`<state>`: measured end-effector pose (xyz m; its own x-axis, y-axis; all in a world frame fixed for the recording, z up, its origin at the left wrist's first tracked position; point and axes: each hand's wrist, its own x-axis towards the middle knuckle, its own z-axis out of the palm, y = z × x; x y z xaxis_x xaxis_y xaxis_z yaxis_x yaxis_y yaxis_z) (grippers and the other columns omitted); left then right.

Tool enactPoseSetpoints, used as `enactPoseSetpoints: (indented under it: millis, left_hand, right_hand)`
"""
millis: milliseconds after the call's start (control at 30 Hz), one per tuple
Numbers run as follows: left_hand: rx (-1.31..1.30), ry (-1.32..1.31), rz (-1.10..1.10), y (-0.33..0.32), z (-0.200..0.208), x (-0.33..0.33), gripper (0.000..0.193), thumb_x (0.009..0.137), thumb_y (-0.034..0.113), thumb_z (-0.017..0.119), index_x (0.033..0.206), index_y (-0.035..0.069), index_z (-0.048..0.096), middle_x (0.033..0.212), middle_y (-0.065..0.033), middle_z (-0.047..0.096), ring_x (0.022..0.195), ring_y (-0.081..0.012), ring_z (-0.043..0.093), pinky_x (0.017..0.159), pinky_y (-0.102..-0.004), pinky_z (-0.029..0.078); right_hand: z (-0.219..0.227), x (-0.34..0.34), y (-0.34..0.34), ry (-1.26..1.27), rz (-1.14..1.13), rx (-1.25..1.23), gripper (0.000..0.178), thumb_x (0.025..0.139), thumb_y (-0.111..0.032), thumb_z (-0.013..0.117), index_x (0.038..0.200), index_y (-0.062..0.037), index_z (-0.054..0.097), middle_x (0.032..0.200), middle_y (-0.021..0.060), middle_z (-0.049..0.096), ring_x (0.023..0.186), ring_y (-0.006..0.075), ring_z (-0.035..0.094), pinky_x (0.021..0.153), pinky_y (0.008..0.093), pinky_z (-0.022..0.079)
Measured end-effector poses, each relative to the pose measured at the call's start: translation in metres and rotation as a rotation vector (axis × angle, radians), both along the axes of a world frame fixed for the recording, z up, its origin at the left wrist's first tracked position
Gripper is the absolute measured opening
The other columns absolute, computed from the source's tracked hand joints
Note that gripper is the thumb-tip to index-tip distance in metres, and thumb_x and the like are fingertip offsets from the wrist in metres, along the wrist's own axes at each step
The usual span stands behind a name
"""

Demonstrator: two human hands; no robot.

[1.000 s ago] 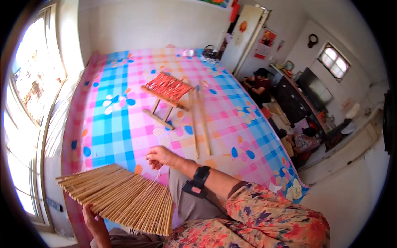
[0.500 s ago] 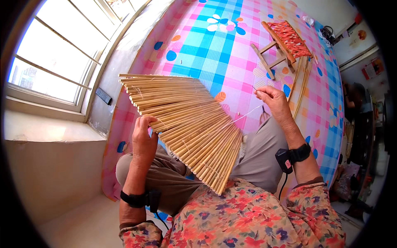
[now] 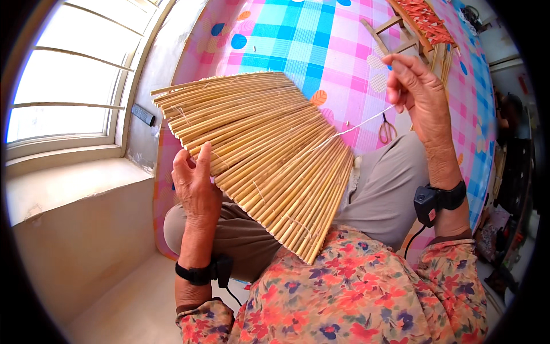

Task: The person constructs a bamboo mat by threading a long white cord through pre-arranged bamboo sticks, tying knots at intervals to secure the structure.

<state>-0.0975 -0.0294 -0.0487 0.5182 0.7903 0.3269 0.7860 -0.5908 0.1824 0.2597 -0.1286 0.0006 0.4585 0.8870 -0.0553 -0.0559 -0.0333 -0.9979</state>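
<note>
Across my lap lies a mat of thin straw-coloured stalks (image 3: 269,149), fanned out and stitched in rows with pale thread. My left hand (image 3: 197,183) grips its left edge, with a fingertip on top and part of the hand hidden beneath. To the right, my right hand (image 3: 421,92) is raised above the mat with the fingers pinched. A white thread (image 3: 366,120) runs taut from the mat's middle up to these fingers. Whether a needle is still in the pinch cannot be made out.
Scissors (image 3: 387,132) lie beyond my right knee on the checked, flowered sheet (image 3: 344,69). A wooden stool with a red woven seat (image 3: 424,20) lies at the far right, loose stalks beside it. Left, a dark remote control (image 3: 143,114) rests on the ledge by a barred window (image 3: 74,86).
My right hand has risen and moved right, drawing the thread out longer. A thin needle showed at its fingertips earlier. My left hand has shifted its fingers on the mat's edge.
</note>
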Motion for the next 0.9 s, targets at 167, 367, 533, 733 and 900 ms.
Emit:
enactPoseSetpoints:
  millis: [167,367,533,733,900]
  left_hand:
    - [0.191,0.136,-0.082,0.002,0.007,-0.003,0.042,0.071,-0.001,0.063,0.112,0.011,0.062,0.126,-0.0112,0.048,0.118,-0.0301,0.044,0.094,-0.0410,0.037]
    - [0.017,0.047,-0.359,-0.001,0.013,0.003,0.030,0.076,-0.005,0.057,0.105,0.000,0.062,0.114,-0.0103,0.059,0.121,-0.0344,0.048,0.100,-0.0458,0.041]
    - [0.070,0.076,-0.434,0.001,0.013,-0.003,0.030,0.074,-0.001,0.059,0.104,0.002,0.062,0.114,-0.0096,0.060,0.119,-0.0296,0.050,0.092,-0.0428,0.045]
    - [0.085,0.066,-0.534,0.000,0.008,-0.006,0.025,0.074,0.004,0.062,0.099,0.003,0.062,0.111,-0.0086,0.061,0.113,-0.0249,0.056,0.081,-0.0381,0.047]
    - [0.090,0.036,-0.566,0.001,0.009,-0.005,0.019,0.075,0.007,0.062,0.094,0.006,0.063,0.111,-0.0076,0.061,0.111,-0.0234,0.056,0.078,-0.0369,0.047]
  right_hand:
    - [0.010,-0.030,0.008,-0.138,0.195,-0.077,0.016,0.093,-0.016,0.057,0.102,-0.0082,0.068,0.067,-0.0043,0.056,0.053,-0.0004,0.046,0.046,0.0134,0.036]
    - [-0.037,-0.110,0.000,-0.364,0.599,0.166,0.015,0.087,-0.012,0.059,0.097,-0.0022,0.066,0.080,0.0092,0.063,0.074,0.0244,0.063,0.065,0.0334,0.051]
    - [-0.051,-0.136,0.000,-0.444,0.711,0.098,0.015,0.086,-0.017,0.060,0.093,-0.0055,0.066,0.083,0.0112,0.064,0.079,0.0298,0.063,0.069,0.0371,0.051]
    - [-0.062,-0.142,-0.001,-0.535,0.698,0.119,0.016,0.086,-0.019,0.059,0.096,-0.0093,0.067,0.081,0.0100,0.063,0.077,0.0290,0.063,0.067,0.0381,0.051]
    - [-0.062,-0.142,-0.001,-0.556,0.705,0.115,0.015,0.086,-0.019,0.059,0.095,-0.0094,0.066,0.078,0.0089,0.062,0.075,0.0278,0.063,0.064,0.0371,0.051]
